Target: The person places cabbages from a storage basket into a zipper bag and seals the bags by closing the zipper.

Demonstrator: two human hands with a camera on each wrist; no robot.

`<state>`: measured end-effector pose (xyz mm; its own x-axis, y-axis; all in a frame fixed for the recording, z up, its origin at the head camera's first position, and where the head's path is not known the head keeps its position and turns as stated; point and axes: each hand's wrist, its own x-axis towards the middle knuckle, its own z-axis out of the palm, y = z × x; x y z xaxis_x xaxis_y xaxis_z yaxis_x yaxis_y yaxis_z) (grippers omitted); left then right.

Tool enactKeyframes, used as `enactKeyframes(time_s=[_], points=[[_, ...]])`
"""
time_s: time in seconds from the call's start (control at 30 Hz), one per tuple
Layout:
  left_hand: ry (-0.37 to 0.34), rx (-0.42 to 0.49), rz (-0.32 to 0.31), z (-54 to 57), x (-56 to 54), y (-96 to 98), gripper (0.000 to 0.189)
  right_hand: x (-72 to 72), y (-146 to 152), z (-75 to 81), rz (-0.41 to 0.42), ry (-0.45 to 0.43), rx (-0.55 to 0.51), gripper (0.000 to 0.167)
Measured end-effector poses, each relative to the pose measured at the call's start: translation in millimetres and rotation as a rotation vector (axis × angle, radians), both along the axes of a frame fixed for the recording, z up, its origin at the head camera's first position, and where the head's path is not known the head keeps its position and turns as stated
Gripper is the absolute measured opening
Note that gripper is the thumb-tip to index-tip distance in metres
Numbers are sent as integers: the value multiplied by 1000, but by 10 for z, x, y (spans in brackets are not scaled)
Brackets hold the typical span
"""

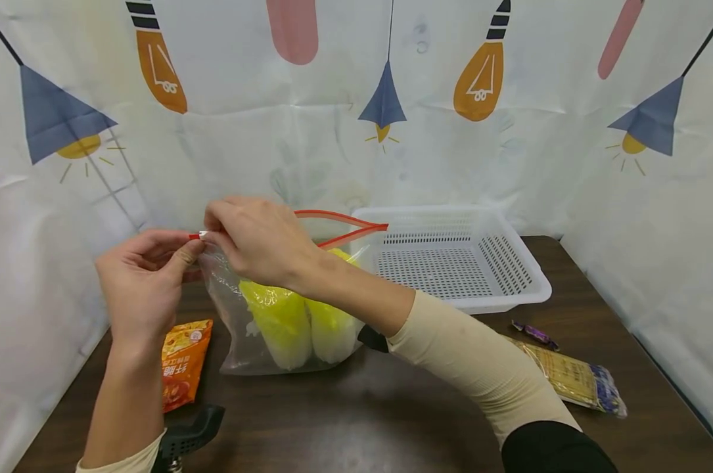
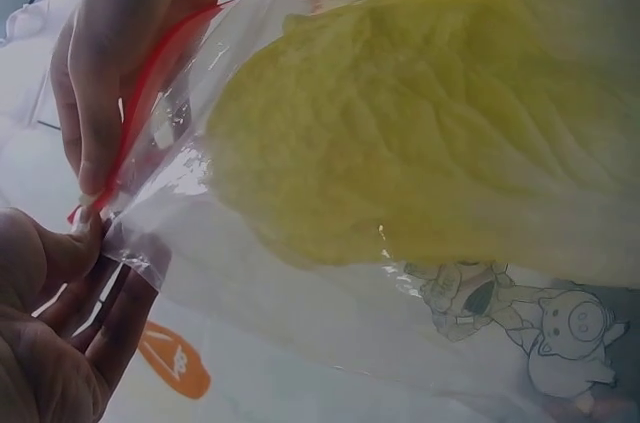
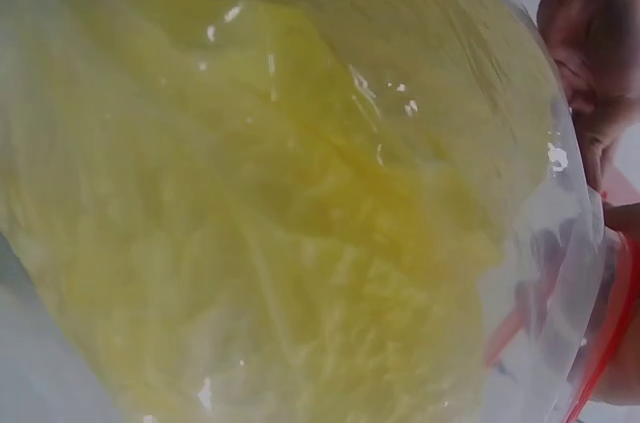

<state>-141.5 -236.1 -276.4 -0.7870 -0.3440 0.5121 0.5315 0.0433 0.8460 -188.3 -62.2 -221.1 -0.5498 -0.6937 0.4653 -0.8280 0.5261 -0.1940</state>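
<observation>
A clear zip bag [image 1: 233, 338] with a red zip strip [image 1: 332, 215] stands on the table, holding two yellow-and-white plastic-wrapped bundles [image 1: 279, 322]. At its top left corner my left hand [image 1: 146, 276] pinches the end of the strip between thumb and fingers. Right beside it, my right hand [image 1: 261, 240] pinches a small white slider [image 1: 203, 234] on the strip. To the right of that hand the bag's mouth gapes, its two red edges meeting at the far end. In the left wrist view, a cartoon pig print [image 2: 575, 338] shows on the bag's lower part.
Behind and right of the bag sits a white perforated basket [image 1: 524, 279]. An orange snack packet [image 1: 187, 361] lies by the left forearm. Near the right forearm lie a purple-wrapped candy [image 1: 535, 334] and a gold-and-blue packet [image 1: 575, 380]. A printed curtain [image 1: 332, 151] surrounds the table.
</observation>
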Motion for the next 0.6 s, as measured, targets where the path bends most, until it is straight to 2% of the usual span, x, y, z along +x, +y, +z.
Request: enactKeyframes(time_s=[0.17,0.4,0.6], points=[[1,-21,27,-12,5,15,18,24,-4,-23,-32,13,43,15],[-73,-208,169,-10,8,43,10,44,48,-30,-66,-10,72,12],[-101,-222,201,-6,7,22,6,23,107,-57,-67,-17,71,12]])
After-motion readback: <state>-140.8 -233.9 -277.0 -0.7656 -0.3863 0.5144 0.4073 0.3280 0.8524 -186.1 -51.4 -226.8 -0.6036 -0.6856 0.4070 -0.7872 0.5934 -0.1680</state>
